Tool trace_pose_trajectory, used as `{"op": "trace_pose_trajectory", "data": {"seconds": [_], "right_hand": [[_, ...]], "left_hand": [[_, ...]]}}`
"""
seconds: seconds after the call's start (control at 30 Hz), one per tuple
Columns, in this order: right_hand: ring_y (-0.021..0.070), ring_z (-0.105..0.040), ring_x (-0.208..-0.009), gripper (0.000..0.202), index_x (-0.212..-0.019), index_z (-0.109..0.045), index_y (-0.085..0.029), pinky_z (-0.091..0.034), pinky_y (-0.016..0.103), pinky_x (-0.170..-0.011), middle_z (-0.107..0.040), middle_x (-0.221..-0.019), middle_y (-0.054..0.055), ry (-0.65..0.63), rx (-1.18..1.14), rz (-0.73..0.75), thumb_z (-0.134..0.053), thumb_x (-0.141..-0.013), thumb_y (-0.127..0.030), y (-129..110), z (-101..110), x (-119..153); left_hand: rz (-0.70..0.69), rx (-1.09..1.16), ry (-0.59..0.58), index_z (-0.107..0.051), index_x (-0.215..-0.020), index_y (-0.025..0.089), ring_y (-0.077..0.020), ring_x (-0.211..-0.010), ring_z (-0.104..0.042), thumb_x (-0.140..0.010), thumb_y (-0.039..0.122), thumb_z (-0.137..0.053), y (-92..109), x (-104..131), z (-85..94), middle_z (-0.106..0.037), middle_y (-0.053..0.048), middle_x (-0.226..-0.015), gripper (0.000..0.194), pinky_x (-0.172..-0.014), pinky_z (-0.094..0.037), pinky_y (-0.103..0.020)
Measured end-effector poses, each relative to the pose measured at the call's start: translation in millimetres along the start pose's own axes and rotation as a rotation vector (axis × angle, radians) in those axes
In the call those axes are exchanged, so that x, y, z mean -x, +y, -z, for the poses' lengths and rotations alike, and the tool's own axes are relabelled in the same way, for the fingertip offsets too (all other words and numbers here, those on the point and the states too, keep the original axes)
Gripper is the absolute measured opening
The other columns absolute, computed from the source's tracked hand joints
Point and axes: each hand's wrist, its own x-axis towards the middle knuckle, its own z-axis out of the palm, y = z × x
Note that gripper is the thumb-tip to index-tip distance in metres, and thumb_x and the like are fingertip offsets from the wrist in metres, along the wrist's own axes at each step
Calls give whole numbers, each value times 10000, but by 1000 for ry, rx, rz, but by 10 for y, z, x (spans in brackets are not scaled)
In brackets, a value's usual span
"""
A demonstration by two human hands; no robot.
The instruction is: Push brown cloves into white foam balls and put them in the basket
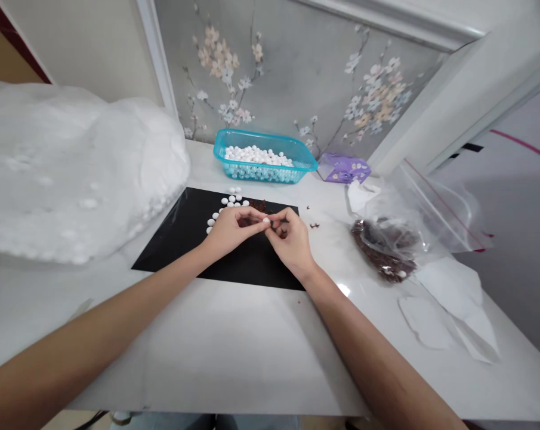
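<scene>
Above a black sheet (252, 263), my two hands meet at the fingertips. My left hand (234, 230) pinches a small white ball (267, 220) between thumb and forefinger. My right hand (292, 239) is closed in a pinch against the ball's right side; whatever tiny thing its fingers hold is hidden. Several loose white balls (232, 199) lie on the sheet's far left part, partly behind my left hand. Just beyond my fingers is a little pile of small brown pieces (258, 205).
At the back stands a blue plastic basket (265, 135) of white balls. A big white bag (82, 173) bulges at left. To the right lie a purple packet (345, 169), a clear zip bag (386, 245) of brown pieces and white paper (453, 286). Brown bits (314, 226) dot the table.
</scene>
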Motion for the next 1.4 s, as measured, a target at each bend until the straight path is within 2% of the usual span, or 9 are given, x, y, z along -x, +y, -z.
{"op": "trace_pose_trajectory", "data": {"seconds": [0.43,0.6,0.7,0.83,0.93,1.03,1.17,1.27,1.4], "right_hand": [[31,-378,-463,119,-858,-548,-189,-345,192,-436,-481,-750,-38,44,63,31,-562,-748,-230,-48,9,13],[28,-378,-440,209,-936,-527,-190,-328,195,-425,-469,-769,-42,15,83,41,-556,-732,-223,-21,50,-38],[43,-379,-435,287,-1003,-512,-178,-347,216,-449,-491,-791,-28,163,210,-11,-520,-717,-207,35,236,-134],[128,-460,-534,207,-860,-573,-152,-400,283,-562,-554,-713,25,446,537,-236,-476,-681,-187,155,630,-248],[197,-519,-614,165,-731,-608,-164,-405,316,-608,-584,-640,64,305,699,-390,-473,-636,-155,246,831,-274],[219,-557,-669,206,-758,-633,-157,-424,326,-641,-620,-701,84,170,721,-458,-467,-636,-145,299,832,-267],[206,-582,-738,296,-985,-616,-146,-455,340,-704,-605,-939,113,81,730,-208,-443,-750,-194,260,619,-224],[193,-592,-775,353,-1144,-560,-191,-476,336,-720,-561,-1102,102,-106,725,11,-412,-827,-241,171,451,-166],[219,-595,-933,415,-1280,-472,-257,-500,325,-686,-486,-1291,63,-341,813,135,-381,-875,-275,95,340,-110]], "left_hand": [[10,-29,16,-692,-838,167,-162,-757,-631,-704,429,-654,8,11,-4,-703,-42,-827,297,-622,-466,-239],[-33,-201,94,-676,-866,193,-162,-788,-621,-757,388,-595,28,33,-16,-702,-24,-851,238,-654,-451,-248],[-62,-404,160,-674,-855,208,-184,-855,-591,-781,359,-558,15,38,-21,-696,-21,-874,204,-733,-439,-282],[-67,-552,91,-685,-828,207,-222,-916,-549,-785,367,-541,-35,23,-20,-690,-32,-903,218,-770,-420,-322],[-64,-589,73,-690,-852,218,-232,-923,-551,-796,380,-524,-62,12,-24,-689,-33,-933,239,-789,-403,-346],[-44,-633,75,-695,-864,224,-250,-945,-554,-809,385,-505,-64,9,-31,-684,-43,-978,255,-824,-374,-385],[-8,-648,75,-702,-870,226,-272,-992,-535,-820,376,-488,-44,15,-42,-674,-54,-1020,267,-854,-353,-420],[-8,-664,68,-705,-873,219,-278,-990,-533,-812,377,-500,-33,19,-49,-670,-66,-1024,266,-856,-352,-432],[-18,-693,61,-694,-901,219,-275,-984,-540,-810,385,-502,-36,20,-54,-669,-58,-1024,269,-857,-359,-427]]}}
